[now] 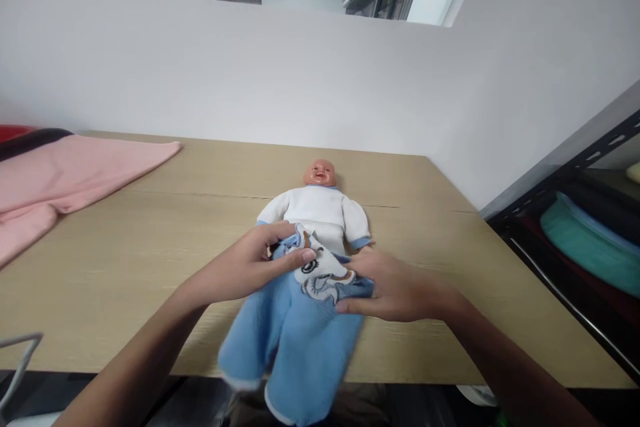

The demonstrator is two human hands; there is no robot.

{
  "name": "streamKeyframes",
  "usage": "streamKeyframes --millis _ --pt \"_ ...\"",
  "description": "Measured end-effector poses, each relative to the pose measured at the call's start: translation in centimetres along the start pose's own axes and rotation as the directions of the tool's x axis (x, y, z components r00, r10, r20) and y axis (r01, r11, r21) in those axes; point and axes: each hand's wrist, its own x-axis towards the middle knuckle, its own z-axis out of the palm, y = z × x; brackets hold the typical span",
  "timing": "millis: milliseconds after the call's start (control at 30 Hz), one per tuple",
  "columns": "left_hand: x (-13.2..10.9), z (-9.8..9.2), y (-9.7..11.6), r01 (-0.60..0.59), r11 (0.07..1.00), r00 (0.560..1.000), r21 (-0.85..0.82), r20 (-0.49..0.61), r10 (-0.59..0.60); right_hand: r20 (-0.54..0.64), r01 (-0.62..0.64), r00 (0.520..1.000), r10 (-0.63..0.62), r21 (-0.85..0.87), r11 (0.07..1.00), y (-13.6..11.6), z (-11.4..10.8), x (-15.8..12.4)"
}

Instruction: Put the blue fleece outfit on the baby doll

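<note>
A baby doll [321, 173] lies on its back on the table, its head toward the wall. It wears a white top [316, 208] with blue cuffs. Over its lower body is a blue baby garment [305, 340] with a white embroidered animal face, bunched near the waist. The garment's legs hang past the table's front edge. My left hand [260, 257] grips the cloth on the left, thumb on top of the embroidery. My right hand [390, 283] pinches the cloth on the right, beside the doll's hand. The doll's legs are hidden.
A pink cloth [75, 177] is spread on the wooden table [150, 240] at the left. At the right, a black shelf rack [540, 273] holds folded fabric, including a teal piece [585, 240]. A white wall [250, 80] with a window opening stands behind the table.
</note>
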Motion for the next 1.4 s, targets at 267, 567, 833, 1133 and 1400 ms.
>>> streamKeyframes --millis 267,567,833,1133,1400 --pt "0.0 -3.1 -2.1 -0.117 0.953 0.990 0.279 0.106 0.091 -0.198 0.060 0.979 -0.046 0.064 0.996 2.0 -1.8 -0.7" --pt "2.9 -1.3 -3.2 -0.182 0.983 0.983 0.036 0.027 0.181 -0.013 -0.032 0.999 0.037 0.288 0.957 2.8 -0.2 2.7" --pt "1.7 -1.7 -3.7 0.052 0.999 0.993 -0.004 0.105 -0.051 -0.004 -0.252 0.944 0.329 0.633 0.732 3.9 1.4 2.0" --pt "2.8 -1.2 -5.2 0.050 0.965 0.992 -0.256 0.129 -0.017 0.213 -0.248 0.958 0.191 0.280 0.928 1.7 -0.4 3.0" --pt "2.1 0.9 -6.4 0.165 0.935 0.965 -0.314 0.249 -0.087 0.205 -0.249 0.964 0.167 0.488 0.837 3.2 0.2 2.5"
